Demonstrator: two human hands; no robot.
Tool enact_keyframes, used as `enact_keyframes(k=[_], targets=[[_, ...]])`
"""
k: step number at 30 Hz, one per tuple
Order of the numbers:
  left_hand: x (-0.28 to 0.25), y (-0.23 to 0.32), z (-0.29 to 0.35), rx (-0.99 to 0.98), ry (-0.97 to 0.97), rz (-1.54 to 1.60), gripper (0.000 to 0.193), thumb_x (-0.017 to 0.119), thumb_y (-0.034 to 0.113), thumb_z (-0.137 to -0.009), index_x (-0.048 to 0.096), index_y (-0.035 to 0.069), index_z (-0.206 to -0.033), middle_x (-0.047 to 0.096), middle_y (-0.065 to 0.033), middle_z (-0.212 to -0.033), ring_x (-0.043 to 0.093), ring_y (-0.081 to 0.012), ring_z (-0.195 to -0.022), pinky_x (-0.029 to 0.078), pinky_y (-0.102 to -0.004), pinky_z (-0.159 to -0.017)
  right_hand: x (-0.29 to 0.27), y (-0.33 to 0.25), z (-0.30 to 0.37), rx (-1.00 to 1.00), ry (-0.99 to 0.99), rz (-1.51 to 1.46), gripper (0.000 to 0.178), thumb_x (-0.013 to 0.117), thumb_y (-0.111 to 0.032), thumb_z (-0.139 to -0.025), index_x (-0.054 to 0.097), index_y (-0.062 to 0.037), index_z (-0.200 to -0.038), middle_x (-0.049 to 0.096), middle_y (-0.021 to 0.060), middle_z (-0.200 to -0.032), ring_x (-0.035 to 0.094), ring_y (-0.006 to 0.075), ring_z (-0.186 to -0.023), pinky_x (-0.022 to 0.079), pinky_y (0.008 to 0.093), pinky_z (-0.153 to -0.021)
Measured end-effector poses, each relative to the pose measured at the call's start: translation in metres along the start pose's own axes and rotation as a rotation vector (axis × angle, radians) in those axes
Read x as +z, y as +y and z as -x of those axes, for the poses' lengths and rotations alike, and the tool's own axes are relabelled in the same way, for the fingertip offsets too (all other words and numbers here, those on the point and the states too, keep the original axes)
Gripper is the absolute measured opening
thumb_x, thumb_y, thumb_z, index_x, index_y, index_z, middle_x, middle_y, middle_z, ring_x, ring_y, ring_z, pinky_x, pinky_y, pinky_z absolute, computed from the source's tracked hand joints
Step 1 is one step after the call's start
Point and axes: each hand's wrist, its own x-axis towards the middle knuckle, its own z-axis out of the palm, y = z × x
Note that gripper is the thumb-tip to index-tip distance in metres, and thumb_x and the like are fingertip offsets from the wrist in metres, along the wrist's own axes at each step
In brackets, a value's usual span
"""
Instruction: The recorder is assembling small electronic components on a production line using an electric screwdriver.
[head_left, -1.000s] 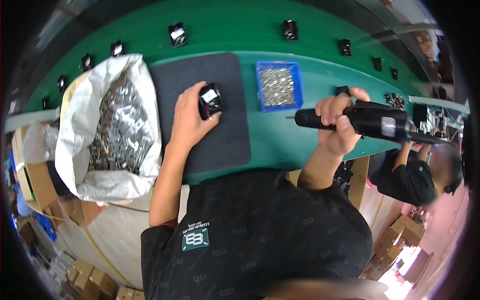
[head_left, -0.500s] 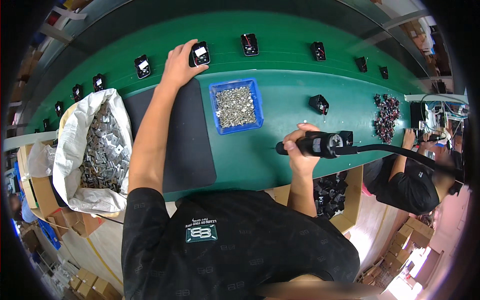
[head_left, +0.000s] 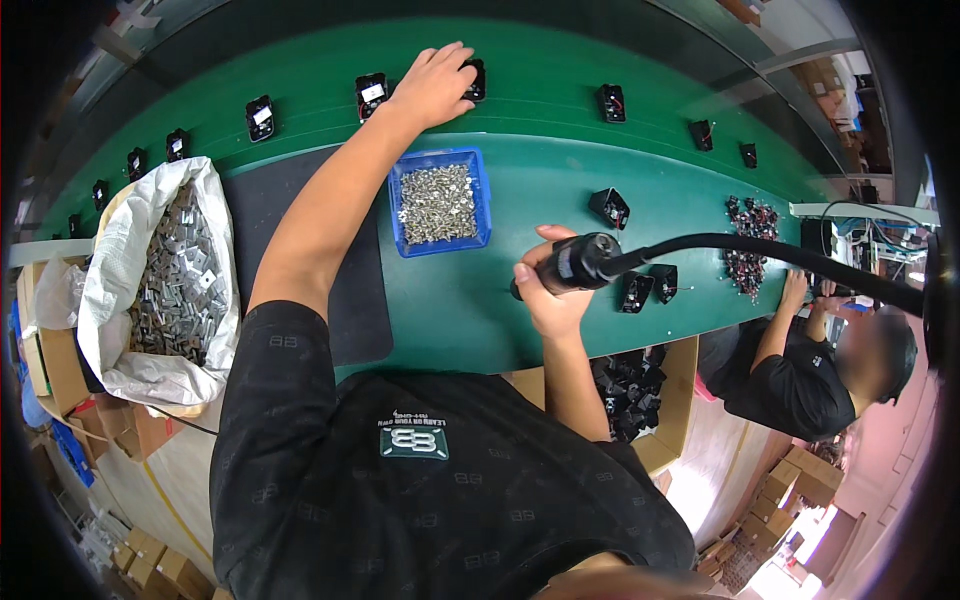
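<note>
Black case (head_left: 480,80) lies on the green strip (head_left: 545,95) at far side of table (head_left: 540,175), partly hidden by our L hand (head_left: 437,88). We judge it light, stiff plastic, prob. a bit slick; insides likely fragile, since the next case to R (head_left: 612,103) shows thin red wire. Best hold, we think: thumb & fingers on opp. side walls, clear of the insides.

Grip, near to far. Nearest: our R hand (head_left: 552,292), fingers wrapped round black power screwdriver (head_left: 572,264); thick cable (head_left: 740,240) runs off to R. Farther & to L: blue tray (head_left: 442,247) of small metal screws (head_left: 437,203), apart from both hands. Farthest: our L hand, fingers part spread, thumb apart from them, at L part of the black case. That edge is covered, so we can't tell if they pinch or only touch it. Just L of the hand, near wrist: white-labelled case (head_left: 371,92), also on the strip.
</note>
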Motion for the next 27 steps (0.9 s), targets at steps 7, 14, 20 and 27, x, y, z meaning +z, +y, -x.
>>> enact_keyframes(k=[7, 14, 20, 27], targets=[[-0.030, -0.007, 0.025, -0.058, 0.157, 0.174, 0.030, 0.075, 0.027, -0.074, 0.066, 0.009, -0.097, 0.055, -0.0122, -0.124, 0.049, -0.0303, -0.120, 0.037, -0.0440, -0.099, 0.000, -0.002, 0.002, 0.041, 0.072, -0.008, 0.047, 0.067, 0.011, -0.070, 0.051, 0.0040, -0.114, 0.057, 0.0003, -0.067, 0.046, 0.0031, -0.054, 0.039, 0.0203, -0.053], [-0.096, 0.003, 0.156, -0.254, 0.402, 0.305, 0.023, 0.077, 0.023, -0.072, 0.068, 0.010, -0.089, 0.055, -0.0103, -0.130, 0.051, -0.0303, -0.120, 0.039, -0.0426, -0.097, 0.001, 0.008, -0.001, 0.009, 0.105, 0.003, 0.047, 0.067, 0.007, -0.070, 0.051, 0.0024, -0.114, 0.059, 0.0035, -0.070, 0.052, 0.0079, -0.059, 0.042, 0.0227, -0.057], [-0.113, 0.027, 0.260, -0.355, 0.352, 0.360, 0.026, 0.081, 0.014, -0.063, 0.070, 0.007, -0.086, 0.056, -0.0124, -0.130, 0.054, -0.0322, -0.116, 0.041, -0.0408, -0.096, 0.015, -0.015, -0.013, 0.054, 0.195, -0.042, 0.045, 0.064, -0.002, -0.077, 0.047, 0.0033, -0.118, 0.055, 0.0066, -0.070, 0.052, 0.0162, -0.058, 0.047, 0.0328, -0.061], [-0.109, 0.052, 0.323, -0.376, 0.353, 0.545, 0.024, 0.080, 0.011, -0.063, 0.067, 0.007, -0.084, 0.054, -0.0150, -0.130, 0.054, -0.0336, -0.114, 0.042, -0.0421, -0.090, 0.063, -0.030, -0.043, -0.268, 0.231, -0.219, 0.040, 0.061, -0.012, -0.084, 0.046, -0.0066, -0.122, 0.050, 0.0038, -0.073, 0.047, 0.0154, -0.065, 0.042, 0.0341, -0.067]])
